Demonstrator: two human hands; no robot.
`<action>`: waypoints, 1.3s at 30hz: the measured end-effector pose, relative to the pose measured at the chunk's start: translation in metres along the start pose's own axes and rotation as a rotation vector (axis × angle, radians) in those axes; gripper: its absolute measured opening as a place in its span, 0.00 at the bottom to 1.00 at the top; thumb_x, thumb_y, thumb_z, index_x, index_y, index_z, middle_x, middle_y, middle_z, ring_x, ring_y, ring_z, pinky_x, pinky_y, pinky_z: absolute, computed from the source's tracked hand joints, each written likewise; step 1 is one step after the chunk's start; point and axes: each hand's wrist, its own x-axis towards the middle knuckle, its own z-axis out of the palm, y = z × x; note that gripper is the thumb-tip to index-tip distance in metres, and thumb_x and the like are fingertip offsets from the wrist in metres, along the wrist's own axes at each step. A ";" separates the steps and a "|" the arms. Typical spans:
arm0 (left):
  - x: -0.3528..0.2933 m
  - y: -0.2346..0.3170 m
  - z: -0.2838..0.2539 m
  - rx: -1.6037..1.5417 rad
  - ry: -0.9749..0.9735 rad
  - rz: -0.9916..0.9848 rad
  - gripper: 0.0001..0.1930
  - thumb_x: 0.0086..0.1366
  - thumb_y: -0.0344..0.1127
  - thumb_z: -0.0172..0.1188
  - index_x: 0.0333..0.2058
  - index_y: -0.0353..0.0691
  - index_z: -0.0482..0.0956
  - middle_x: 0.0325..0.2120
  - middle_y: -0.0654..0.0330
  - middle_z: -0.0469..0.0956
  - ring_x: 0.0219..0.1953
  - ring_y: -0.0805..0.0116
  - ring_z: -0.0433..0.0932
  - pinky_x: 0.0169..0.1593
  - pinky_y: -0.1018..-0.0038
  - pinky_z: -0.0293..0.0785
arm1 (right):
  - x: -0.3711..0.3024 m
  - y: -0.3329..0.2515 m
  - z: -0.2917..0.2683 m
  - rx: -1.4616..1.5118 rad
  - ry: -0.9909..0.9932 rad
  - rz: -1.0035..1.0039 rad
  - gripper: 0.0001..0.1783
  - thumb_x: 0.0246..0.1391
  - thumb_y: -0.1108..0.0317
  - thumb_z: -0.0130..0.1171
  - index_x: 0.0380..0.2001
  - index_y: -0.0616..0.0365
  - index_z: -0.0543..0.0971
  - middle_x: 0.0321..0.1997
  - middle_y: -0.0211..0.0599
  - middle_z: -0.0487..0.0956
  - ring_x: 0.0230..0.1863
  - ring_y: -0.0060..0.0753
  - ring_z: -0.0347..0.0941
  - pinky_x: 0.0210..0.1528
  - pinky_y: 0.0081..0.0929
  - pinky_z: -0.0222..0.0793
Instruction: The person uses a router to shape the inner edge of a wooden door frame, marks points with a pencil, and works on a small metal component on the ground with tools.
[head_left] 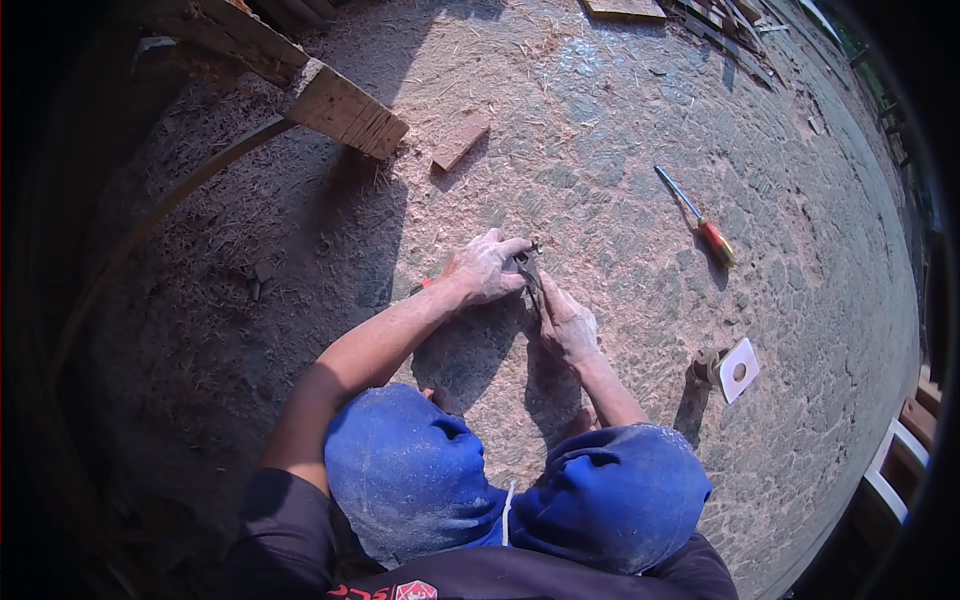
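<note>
Sawdust-strewn ground [620, 120]; left hand [488, 266], right hand [566, 322] grip dark tool [530, 278], perhaps pliers; white square tag [739, 370], screwdriver [700, 220] to right.

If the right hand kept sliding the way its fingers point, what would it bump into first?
Most likely the left hand. The right hand points up and slightly left along the dark metal tool both hands hold, and the left hand's fingers wrap that tool just ahead, though depth is hard to judge.

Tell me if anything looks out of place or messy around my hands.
Sawdust and wood shavings cover the paved ground. A screwdriver lies loose to your right, and a small wood offcut sits alone ahead. Nothing looks damaged.
</note>
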 end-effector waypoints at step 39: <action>0.001 0.006 -0.006 -0.033 -0.044 -0.046 0.31 0.56 0.54 0.64 0.59 0.58 0.73 0.50 0.51 0.71 0.56 0.49 0.72 0.57 0.57 0.71 | 0.007 -0.008 -0.018 0.032 -0.032 0.015 0.23 0.65 0.61 0.48 0.62 0.49 0.69 0.43 0.47 0.82 0.40 0.52 0.80 0.39 0.45 0.76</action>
